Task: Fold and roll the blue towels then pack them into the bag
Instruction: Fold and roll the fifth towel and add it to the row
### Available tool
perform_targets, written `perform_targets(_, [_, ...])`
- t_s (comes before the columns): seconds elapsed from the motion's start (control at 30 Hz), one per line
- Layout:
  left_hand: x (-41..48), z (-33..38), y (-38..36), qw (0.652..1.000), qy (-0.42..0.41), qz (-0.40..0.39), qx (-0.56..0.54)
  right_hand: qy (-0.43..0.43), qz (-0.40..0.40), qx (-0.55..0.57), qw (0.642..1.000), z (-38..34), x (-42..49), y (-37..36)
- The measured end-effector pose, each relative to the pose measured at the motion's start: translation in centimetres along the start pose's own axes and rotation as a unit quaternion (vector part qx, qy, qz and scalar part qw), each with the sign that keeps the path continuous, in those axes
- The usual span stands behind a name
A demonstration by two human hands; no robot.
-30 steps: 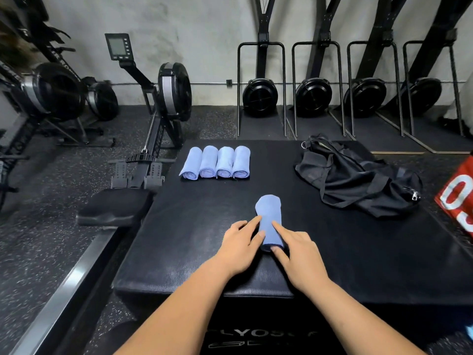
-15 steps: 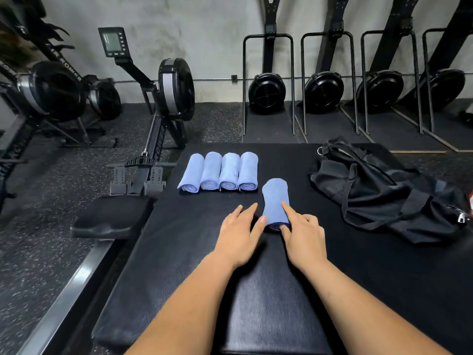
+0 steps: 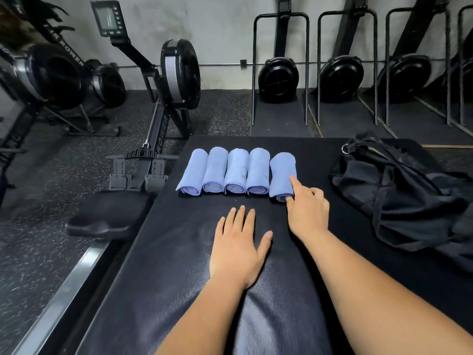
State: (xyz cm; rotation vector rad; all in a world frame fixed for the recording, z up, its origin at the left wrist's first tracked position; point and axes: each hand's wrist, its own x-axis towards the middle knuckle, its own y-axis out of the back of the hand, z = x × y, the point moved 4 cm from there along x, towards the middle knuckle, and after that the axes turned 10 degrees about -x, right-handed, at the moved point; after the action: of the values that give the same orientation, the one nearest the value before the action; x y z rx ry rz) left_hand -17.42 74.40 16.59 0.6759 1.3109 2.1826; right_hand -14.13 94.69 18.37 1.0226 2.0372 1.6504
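Observation:
Several rolled blue towels (image 3: pixel 225 171) lie side by side in a row at the far middle of the black padded platform (image 3: pixel 179 278). The rightmost roll (image 3: pixel 281 170) sits against its neighbour. My right hand (image 3: pixel 307 211) touches it, index finger straight along its right side and thumb tip at its near end, the other fingers curled. My left hand (image 3: pixel 238 242) lies flat on the pad, fingers spread, a short way in front of the row and apart from it. The black bag (image 3: pixel 409 198) lies crumpled on the platform's right side.
A rowing machine (image 3: pixel 163 98) with its seat (image 3: pixel 107 213) and rail stands just left of the platform. More rowers stand upright along the back wall (image 3: pixel 340 73). The floor is dark speckled rubber.
The fifth roll has slid away from me and joined the right end of the row. My left hand came off it and now lies flat on the pad.

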Motion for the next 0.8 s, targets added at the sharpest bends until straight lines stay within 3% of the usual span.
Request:
perform_targets(0.2, [0.0, -0.1, -0.2, 1.0, 0.0, 0.007, -0.018, 0.013, -0.023, -0.011, 1.0, -1.1, 2.2, -1.0])
perform_targets(0.53, [0.0, -0.3, 0.3, 0.997, -0.02, -0.005, -0.078, 0.045, -0.149, -0.067, 0.986, -1.5, -0.6, 1.3])
perform_targets(0.8, [-1.8, -0.5, 5.5, 0.999, -0.01, -0.007, -0.031, 0.107, -0.151, -0.094, 0.978, -4.7, -6.7, 6.1])
